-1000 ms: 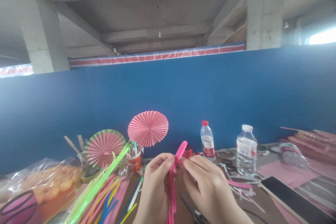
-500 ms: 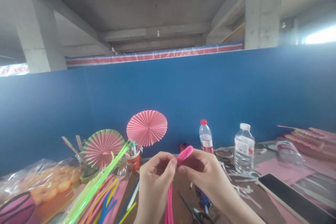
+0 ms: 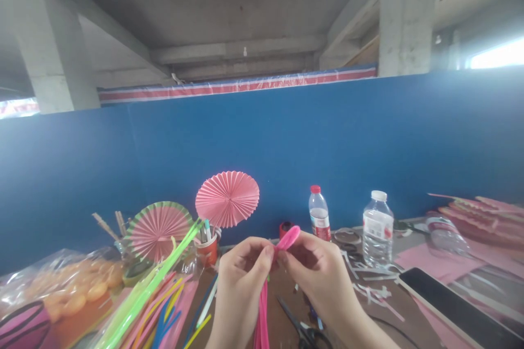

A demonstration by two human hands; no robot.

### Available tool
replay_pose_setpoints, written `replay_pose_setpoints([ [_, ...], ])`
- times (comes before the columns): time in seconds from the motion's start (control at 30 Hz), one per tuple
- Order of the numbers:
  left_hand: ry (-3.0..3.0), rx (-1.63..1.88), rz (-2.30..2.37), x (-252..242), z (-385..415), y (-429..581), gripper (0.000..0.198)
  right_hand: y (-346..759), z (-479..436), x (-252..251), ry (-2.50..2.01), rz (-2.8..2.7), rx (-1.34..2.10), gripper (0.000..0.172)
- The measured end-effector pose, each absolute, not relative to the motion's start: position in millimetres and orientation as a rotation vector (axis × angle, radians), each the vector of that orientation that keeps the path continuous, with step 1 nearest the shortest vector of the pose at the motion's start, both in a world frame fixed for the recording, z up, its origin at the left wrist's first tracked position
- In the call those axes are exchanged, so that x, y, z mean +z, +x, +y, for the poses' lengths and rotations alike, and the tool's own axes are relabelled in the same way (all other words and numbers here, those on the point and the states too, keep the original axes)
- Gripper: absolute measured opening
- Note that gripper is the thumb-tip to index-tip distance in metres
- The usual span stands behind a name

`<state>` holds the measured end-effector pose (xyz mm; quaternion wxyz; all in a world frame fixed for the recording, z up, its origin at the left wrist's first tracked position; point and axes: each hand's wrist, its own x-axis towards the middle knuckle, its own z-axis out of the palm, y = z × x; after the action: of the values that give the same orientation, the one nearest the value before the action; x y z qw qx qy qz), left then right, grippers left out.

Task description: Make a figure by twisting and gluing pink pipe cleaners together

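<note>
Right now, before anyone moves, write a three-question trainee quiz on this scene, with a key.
1. What do the left hand and right hand both pinch?
2. The upright bottle nearest the phone has a cap that is: (a) red, (b) white, (c) green?
3. True or false: the scissors lie on the table, in neither hand.

Key: 1. A bright pink loop; 2. b; 3. True.

Your left hand (image 3: 242, 277) pinched, thumb to forefinger, at the left end of the pink pipe-cleaner loop (image 3: 290, 238); your right hand (image 3: 321, 275) gripped from its right, thumb angled inward, both wrists below it.
</note>
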<state>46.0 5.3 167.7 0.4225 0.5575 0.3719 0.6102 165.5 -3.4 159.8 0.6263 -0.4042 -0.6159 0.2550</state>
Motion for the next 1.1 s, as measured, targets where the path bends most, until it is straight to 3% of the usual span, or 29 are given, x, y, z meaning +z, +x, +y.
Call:
replay_pose_setpoints([
  [0.3, 1.749, 1.925, 0.96, 159, -1, 59, 0.005, 163, -3, 157, -0.88, -1.235, 0.76, 0.018],
  [0.67, 2.422, 2.367, 0.788, 140, 4, 50, 0.042, 162, -9, 157, -0.911, -1.117, 0.823, 0.024],
  [1.1, 2.379, 2.516, 0.851, 130, 7, 55, 0.047, 153, -17, 161, -0.859, -1.038, 0.822, 0.022],
])
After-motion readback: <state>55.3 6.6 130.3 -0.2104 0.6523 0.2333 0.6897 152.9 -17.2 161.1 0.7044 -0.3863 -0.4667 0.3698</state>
